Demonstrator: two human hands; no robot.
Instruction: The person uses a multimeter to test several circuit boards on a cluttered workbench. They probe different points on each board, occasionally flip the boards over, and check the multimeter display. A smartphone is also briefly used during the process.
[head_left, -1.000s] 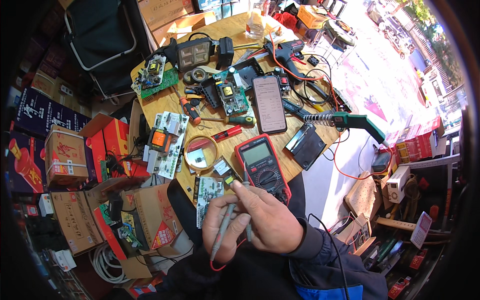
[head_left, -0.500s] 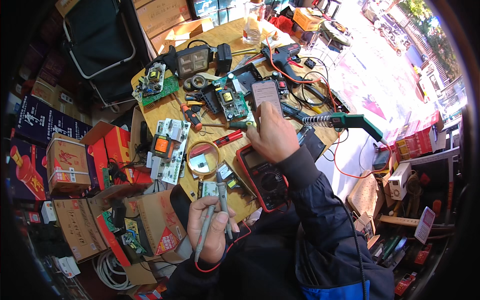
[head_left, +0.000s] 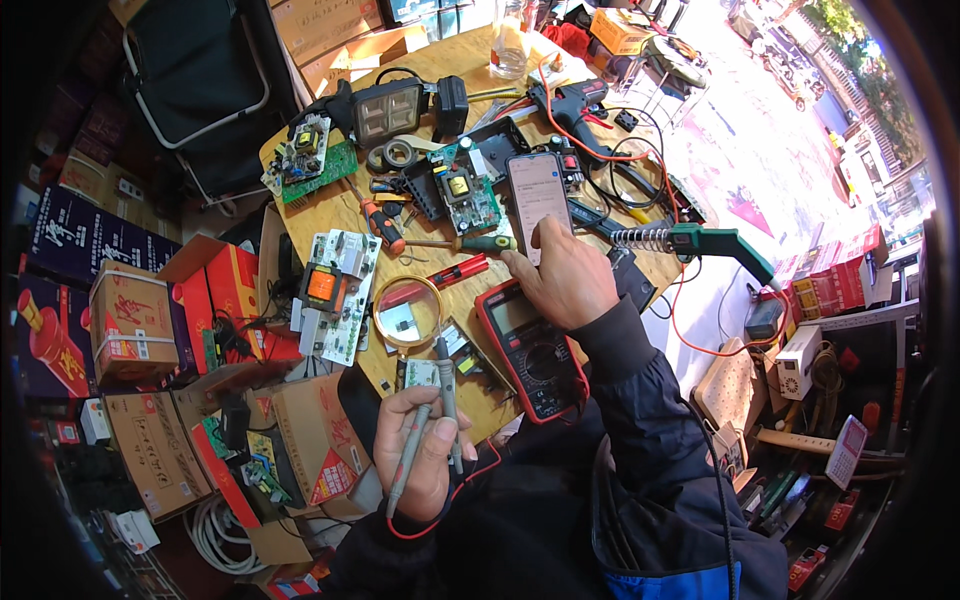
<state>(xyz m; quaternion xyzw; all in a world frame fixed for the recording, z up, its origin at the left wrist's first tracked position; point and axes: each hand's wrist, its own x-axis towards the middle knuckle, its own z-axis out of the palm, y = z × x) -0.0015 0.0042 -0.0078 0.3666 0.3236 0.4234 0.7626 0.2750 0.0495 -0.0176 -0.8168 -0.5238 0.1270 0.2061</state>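
My left hand (head_left: 418, 455) is closed around two grey test probes (head_left: 446, 395), with a red lead trailing from one of them. Over the lower end of a smartphone (head_left: 538, 190) is my right hand (head_left: 568, 275), its thumb and index finger apart and nothing held; whether a fingertip touches the screen is unclear. The phone's screen is lit. Below that hand lies a red-and-black multimeter (head_left: 532, 350). A round magnifying glass (head_left: 407, 312) sits just beyond the probes, with small circuit boards (head_left: 425, 373) beside it.
Screwdrivers (head_left: 383, 228), a green circuit board (head_left: 465, 190), a white board (head_left: 338, 297) and a glue gun (head_left: 572, 112) crowd the wooden table (head_left: 440, 265). A green-handled soldering iron (head_left: 700, 240) stands at the right. Opened cartons (head_left: 310, 430) are at the left.
My right hand has drawn back a little toward the lower right, uncovering more of the phone's screen. My left hand still grips the probes in nearly the same place.
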